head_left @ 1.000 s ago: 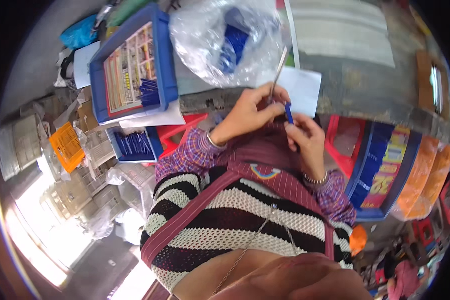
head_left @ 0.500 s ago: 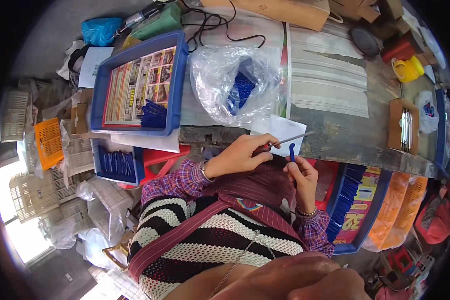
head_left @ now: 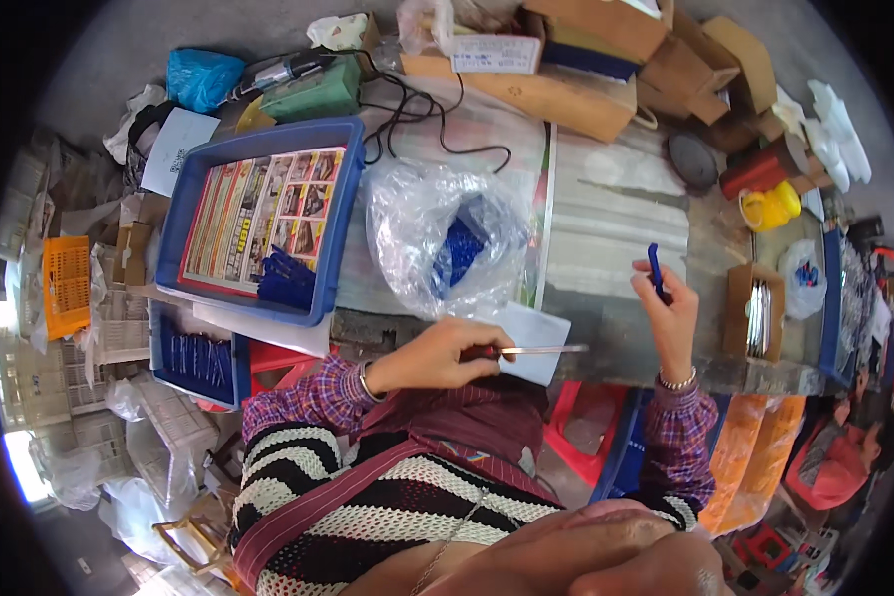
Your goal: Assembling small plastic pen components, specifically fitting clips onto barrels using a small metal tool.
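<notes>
My left hand (head_left: pixel 435 356) is closed round the dark red handle of a slim tool (head_left: pixel 544 350). Its long, thin metal shaft points right, above a white sheet of paper (head_left: pixel 528 338) at the table's near edge. Out to the right, my right hand (head_left: pixel 671 316) is raised over the table, pinching a narrow blue plastic piece (head_left: pixel 655 262) that stands up from the fingers. Left of that hand, a clear plastic bag (head_left: pixel 392 223) lies open with many small blue pieces (head_left: pixel 457 253) inside.
A blue tray (head_left: pixel 340 223) holding printed card and blue pieces (head_left: pixel 288 278) stands at left, with a smaller blue bin (head_left: pixel 199 389) below. Cardboard boxes (head_left: pixel 576 104) and a black cable (head_left: pixel 437 124) lie at the back. A file box (head_left: pixel 755 318) and yellow container (head_left: pixel 770 207) are at right.
My right hand has moved right and away from me with the blue piece, apart from the tool. The tool's shaft has turned from slanting upward to nearly level. The head view has shifted.
</notes>
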The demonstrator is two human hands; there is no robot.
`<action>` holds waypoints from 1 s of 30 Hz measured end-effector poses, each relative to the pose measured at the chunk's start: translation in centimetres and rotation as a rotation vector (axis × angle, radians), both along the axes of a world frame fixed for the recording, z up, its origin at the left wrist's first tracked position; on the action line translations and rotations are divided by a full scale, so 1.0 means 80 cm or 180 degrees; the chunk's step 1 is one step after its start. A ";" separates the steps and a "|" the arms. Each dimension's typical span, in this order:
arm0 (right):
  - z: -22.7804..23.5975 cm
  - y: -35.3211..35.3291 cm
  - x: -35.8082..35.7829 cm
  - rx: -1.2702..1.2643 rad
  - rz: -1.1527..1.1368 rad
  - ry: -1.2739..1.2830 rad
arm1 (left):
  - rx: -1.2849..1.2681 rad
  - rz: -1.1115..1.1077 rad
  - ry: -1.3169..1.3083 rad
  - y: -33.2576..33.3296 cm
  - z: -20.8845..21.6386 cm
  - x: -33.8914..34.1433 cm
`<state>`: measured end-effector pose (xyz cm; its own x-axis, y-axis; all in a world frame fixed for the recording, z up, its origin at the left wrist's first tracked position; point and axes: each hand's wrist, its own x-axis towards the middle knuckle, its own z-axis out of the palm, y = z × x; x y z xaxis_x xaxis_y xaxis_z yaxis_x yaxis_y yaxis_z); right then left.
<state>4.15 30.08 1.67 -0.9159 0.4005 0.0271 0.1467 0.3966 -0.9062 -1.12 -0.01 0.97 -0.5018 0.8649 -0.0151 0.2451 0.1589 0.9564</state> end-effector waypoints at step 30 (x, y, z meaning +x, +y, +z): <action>0.010 0.061 -0.317 0.3703 0.0616 0.0605 | 0.0898 -0.0340 -0.0709 -0.011 -0.022 -0.005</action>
